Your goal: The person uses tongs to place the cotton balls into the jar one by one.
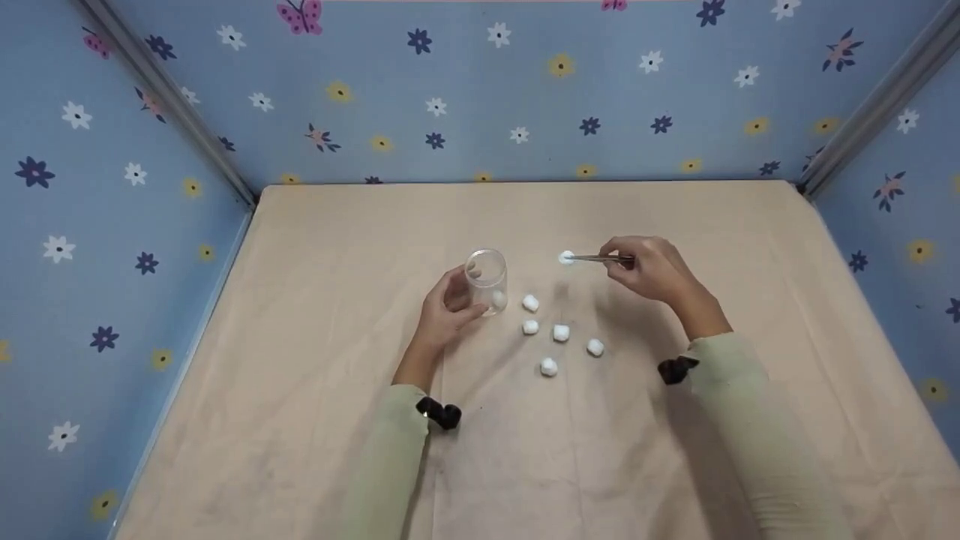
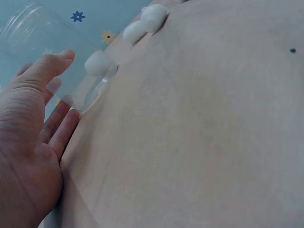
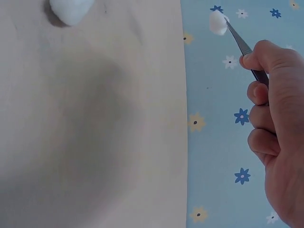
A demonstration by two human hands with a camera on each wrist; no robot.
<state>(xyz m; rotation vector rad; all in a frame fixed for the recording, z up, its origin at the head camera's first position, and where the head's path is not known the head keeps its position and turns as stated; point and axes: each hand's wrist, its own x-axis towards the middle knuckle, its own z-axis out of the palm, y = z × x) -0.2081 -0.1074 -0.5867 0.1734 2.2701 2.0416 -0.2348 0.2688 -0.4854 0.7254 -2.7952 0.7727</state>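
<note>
On the cloth-covered bench (image 1: 330,300), mid-job by the look of it. Clear jar (image 1: 487,283) sits left of the loose balls, mouth up, no lid on it. Left hand (image 1: 442,315) has its grip round the jar, thumb on one side, fingers on the other. Right hand (image 1: 649,268) pinches the tweezers (image 1: 600,258); their tips hold one white ball (image 1: 566,257) above the bench, right of the jar and well apart from it.

Count: one ball in the jar (image 2: 98,63), lying near its base; one in the tweezers; five loose balls (image 1: 561,333) on the bench, between the hands and nearer the person than the held one. If all go in the jar, I'd call it early: one done, one in transfer, five to go.

Markings: no brand, label or writing I can read. Jar wall looks plain. Backdrop panels (image 1: 495,90) carry printed flowers and butterflies only.
</note>
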